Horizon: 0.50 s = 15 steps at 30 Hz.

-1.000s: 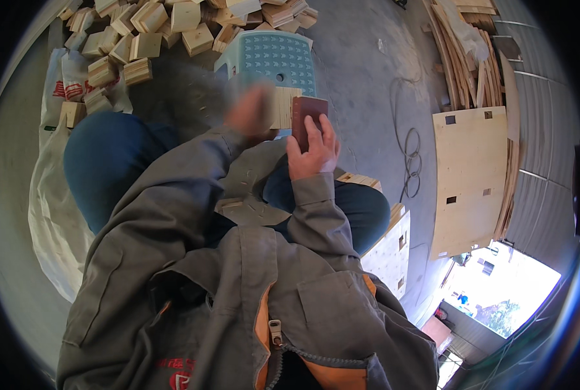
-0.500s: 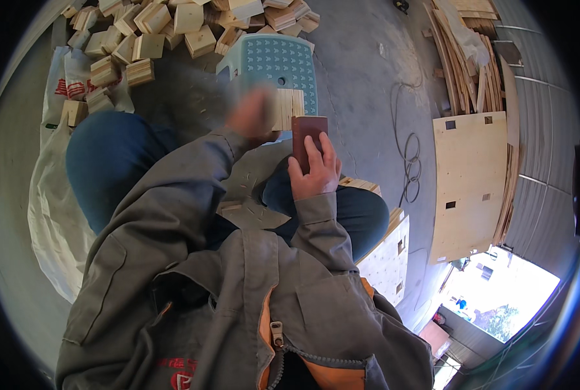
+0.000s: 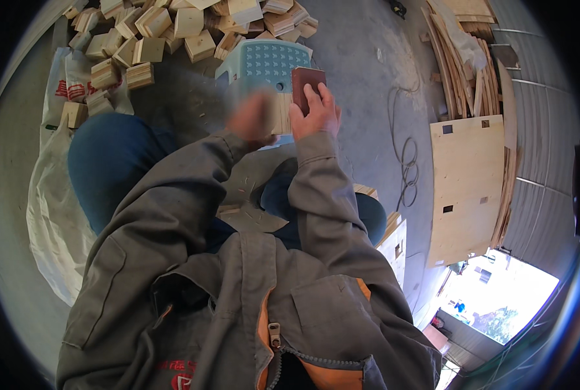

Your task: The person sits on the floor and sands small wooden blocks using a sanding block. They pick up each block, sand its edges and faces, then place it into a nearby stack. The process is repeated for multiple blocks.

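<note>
My right hand [image 3: 316, 114] is closed on a reddish-brown sanding block [image 3: 307, 84], with fingers laid over its upper face. The sanding block sits against the right edge of a pale plywood block [image 3: 281, 114] and partly covers it. My left hand [image 3: 254, 117], smeared by motion, grips the plywood block from the left; its separate fingers are hard to make out. Under the work stands a light blue plastic stool [image 3: 264, 58] with a patterned top and a round hole.
A heap of wooden blocks [image 3: 189, 32] lies beyond the stool to the left. White sacking [image 3: 56, 214] spreads beside my left knee. Toward the right are a looped cable [image 3: 408, 175], plywood sheets [image 3: 468, 162] and stacked boards [image 3: 442, 58]. Wood chips dot the floor between my legs.
My right hand has pushed the sanding block forward, away from me, along the plywood block's edge. My left hand stays in nearly the same place on the plywood block.
</note>
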{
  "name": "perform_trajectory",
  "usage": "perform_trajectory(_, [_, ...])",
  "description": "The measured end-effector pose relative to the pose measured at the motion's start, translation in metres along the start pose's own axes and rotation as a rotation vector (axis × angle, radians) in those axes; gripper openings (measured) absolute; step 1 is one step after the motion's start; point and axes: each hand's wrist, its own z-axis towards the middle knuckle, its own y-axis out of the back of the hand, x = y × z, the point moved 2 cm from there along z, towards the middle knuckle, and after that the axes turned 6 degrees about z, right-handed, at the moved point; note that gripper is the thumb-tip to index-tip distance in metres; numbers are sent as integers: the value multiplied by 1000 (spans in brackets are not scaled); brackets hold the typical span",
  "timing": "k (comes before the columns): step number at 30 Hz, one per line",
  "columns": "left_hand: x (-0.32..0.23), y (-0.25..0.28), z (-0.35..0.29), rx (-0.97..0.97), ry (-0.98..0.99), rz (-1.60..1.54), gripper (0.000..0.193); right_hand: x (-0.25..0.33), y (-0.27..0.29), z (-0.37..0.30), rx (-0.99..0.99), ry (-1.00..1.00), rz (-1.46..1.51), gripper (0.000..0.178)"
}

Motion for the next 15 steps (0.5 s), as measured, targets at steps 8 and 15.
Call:
perform_trajectory(8, [-2,1,-4,61,12,-14,93,3,27,-112,-31,202,41,59])
perform_trajectory(15, [-13,6,-6,-58,-6,-3,97,-5,30,-109,-42,197,24,57])
